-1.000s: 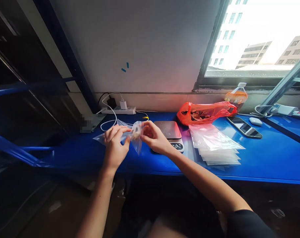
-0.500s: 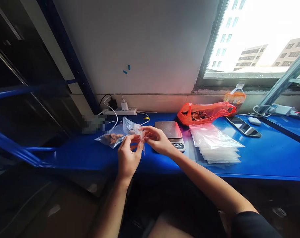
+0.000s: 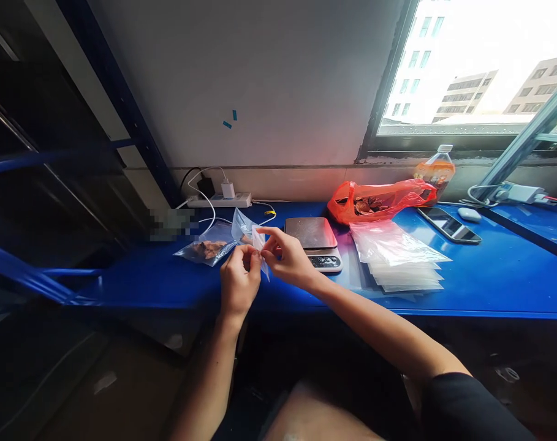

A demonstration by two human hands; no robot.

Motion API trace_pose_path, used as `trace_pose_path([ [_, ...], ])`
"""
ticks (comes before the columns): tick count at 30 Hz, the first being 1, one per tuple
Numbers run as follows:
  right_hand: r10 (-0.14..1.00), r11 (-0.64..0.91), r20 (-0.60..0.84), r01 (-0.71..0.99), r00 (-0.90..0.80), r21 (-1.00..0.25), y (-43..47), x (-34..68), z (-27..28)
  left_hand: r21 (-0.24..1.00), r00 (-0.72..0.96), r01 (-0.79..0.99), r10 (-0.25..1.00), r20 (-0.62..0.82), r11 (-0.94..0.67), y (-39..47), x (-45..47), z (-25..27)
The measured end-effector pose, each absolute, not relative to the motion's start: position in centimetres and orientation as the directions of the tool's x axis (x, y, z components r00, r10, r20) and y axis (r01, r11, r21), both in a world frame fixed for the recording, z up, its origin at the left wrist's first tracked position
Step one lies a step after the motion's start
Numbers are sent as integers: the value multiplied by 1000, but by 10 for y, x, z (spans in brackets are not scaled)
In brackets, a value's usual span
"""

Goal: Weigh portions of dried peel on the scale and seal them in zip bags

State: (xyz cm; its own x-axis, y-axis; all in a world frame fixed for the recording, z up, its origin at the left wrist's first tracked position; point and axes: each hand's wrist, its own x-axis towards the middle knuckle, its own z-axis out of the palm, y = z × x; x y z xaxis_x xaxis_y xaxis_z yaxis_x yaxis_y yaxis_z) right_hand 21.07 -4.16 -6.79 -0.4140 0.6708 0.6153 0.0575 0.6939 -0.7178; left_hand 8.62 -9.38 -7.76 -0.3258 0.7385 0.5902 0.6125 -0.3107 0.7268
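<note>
Between my two hands is a small clear plastic bag (image 3: pixel 258 237), held up over the front of the blue table. My left hand (image 3: pixel 240 278) is closed, thumb and fingers pinching the bag's near edge. On its other side, my right hand (image 3: pixel 285 257) grips the same bag, fingers bent. Behind them lie a filled clear bag (image 3: pixel 209 250) with brown dried pieces and another clear bag (image 3: pixel 242 225) standing partly hidden. A kitchen scale (image 3: pixel 311 233) sits just beyond my right hand, its pan bare. To its right rests a stack of clear bags (image 3: pixel 397 260).
Behind the stack, a red plastic bag (image 3: pixel 383 202) holds dark dried pieces, with a bottle (image 3: pixel 439 168) beside it. A phone (image 3: pixel 449 224) and a white mouse (image 3: pixel 469 214) lie farther right. A power strip (image 3: pixel 220 201) with cables runs along the wall. Blue rack posts (image 3: pixel 122 101) flank the left.
My left fingers have closed in more tightly on the bag. My right hand has shifted its grip, with its index finger now raised and bent along the bag. The view has tilted slightly.
</note>
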Motion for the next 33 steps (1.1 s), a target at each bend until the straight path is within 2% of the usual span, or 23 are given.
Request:
trace_pose_path([
  [4,739,673,611,268,-284,-690,-45,204,-69,716,-375,638,699,609,-282,-88,92,-84],
  [7,716,674,664,459,-214,-579,-45,205,-68,710,-419,655,659,625,-258,-88,94,-86],
  [11,614,693,715,663,-335,-284,-50,212,-64,670,-400,696,635,661,-258,-95,95,-74],
  [14,609,684,692,699,-387,-211,-56,216,-58,569,-328,783,609,722,-253,-97,99,-59],
  [19,646,659,676,706,-353,-261,-58,222,-49,397,-162,881,625,764,-258,-93,96,-39],
  [22,594,736,677,632,-434,-241,-58,232,-40,384,-14,836,683,730,-393,-90,82,-22],
  [24,573,787,659,552,-488,-276,-60,243,-27,358,160,771,704,692,-526,-90,71,-6],
  [27,605,795,599,436,-525,-421,-67,260,4,215,486,691,664,569,-690,-89,64,19],
  [29,607,791,575,350,-549,-501,-71,271,25,150,618,615,592,518,-774,-86,69,31],
  [31,614,760,562,224,-554,-610,-74,282,38,167,650,525,519,555,-835,-80,76,38],
  [33,691,635,547,35,-473,-772,-78,292,40,289,583,411,493,646,-865,-70,83,42],
])
